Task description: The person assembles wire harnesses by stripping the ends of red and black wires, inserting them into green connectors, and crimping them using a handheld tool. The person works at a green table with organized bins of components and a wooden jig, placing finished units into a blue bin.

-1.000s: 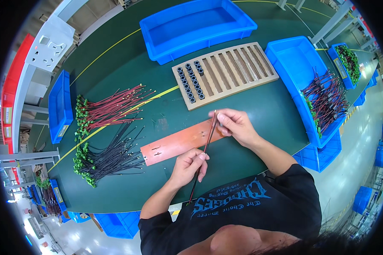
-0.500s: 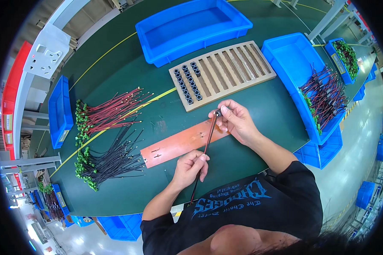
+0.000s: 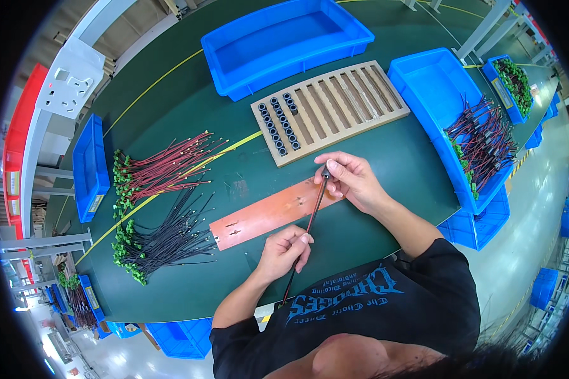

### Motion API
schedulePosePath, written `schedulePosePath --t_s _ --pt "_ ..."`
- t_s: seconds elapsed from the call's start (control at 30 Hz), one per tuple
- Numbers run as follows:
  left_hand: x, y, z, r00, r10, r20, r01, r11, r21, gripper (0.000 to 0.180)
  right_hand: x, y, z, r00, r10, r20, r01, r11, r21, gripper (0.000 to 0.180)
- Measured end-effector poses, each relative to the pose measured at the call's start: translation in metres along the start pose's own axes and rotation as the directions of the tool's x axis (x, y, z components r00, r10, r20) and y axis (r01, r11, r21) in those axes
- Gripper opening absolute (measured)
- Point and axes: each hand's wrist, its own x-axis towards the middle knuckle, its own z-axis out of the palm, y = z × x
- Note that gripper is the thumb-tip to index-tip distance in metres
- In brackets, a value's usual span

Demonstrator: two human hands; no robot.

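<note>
My left hand [image 3: 284,251] is closed around a pair of thin red and black wires [image 3: 313,216], whose tail runs down toward my shirt. Above it, the fingertips of my right hand [image 3: 354,182] pinch a small black cylindrical part [image 3: 325,172]. The upper wire ends meet this part; whether they are seated inside is too small to tell. Beneath both hands lies an orange-brown strip [image 3: 259,216] with small slots. Beyond them stands a wooden rack [image 3: 335,136] of long grooves, with similar black cylinders [image 3: 278,126] standing in its left grooves.
To the left lie bundles of red wires [image 3: 171,164] and black wires [image 3: 177,234] with green connectors. A blue tray [image 3: 284,72] stands at the back. On the right, a blue bin [image 3: 417,76] holds wire assemblies [image 3: 483,139]. A narrow blue bin [image 3: 90,167] sits at the far left.
My right hand has tilted the black cylinder so it lines up with the wires, and the wire ends now meet it. My left hand has barely moved.
</note>
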Motion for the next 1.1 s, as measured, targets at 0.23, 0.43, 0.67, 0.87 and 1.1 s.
schedulePosePath --t_s 0.23,0.43,0.67,0.87,1.1 --pt "0.001 -0.002 0.0 0.996 -0.015 -0.092 -0.002 0.984 -0.178 0.021 -0.004 -0.001 0.015 0.985 0.139 0.106 -0.141 0.99 0.006 0.036" --pt "0.002 0.008 0.003 0.998 -0.029 -0.053 0.019 0.985 -0.173 0.025 -0.021 0.031 0.032 0.927 0.227 0.298 -0.241 0.97 0.01 0.034" --pt "-0.001 0.012 -0.01 0.999 -0.014 -0.039 0.015 1.0 0.026 0.031 -0.003 -0.028 -0.012 0.952 -0.306 -0.024 0.307 0.948 0.083 0.027" --pt "-0.006 0.019 -0.02 1.0 -0.014 0.023 0.011 0.993 0.119 0.026 -0.017 0.011 0.036 0.898 0.085 0.431 0.034 0.964 -0.262 0.02" --pt "-0.053 0.035 -0.069 0.974 0.112 -0.195 -0.073 0.978 0.197 0.016 -0.01 0.01 0.059 0.921 -0.085 0.38 0.171 0.965 -0.199 0.022"
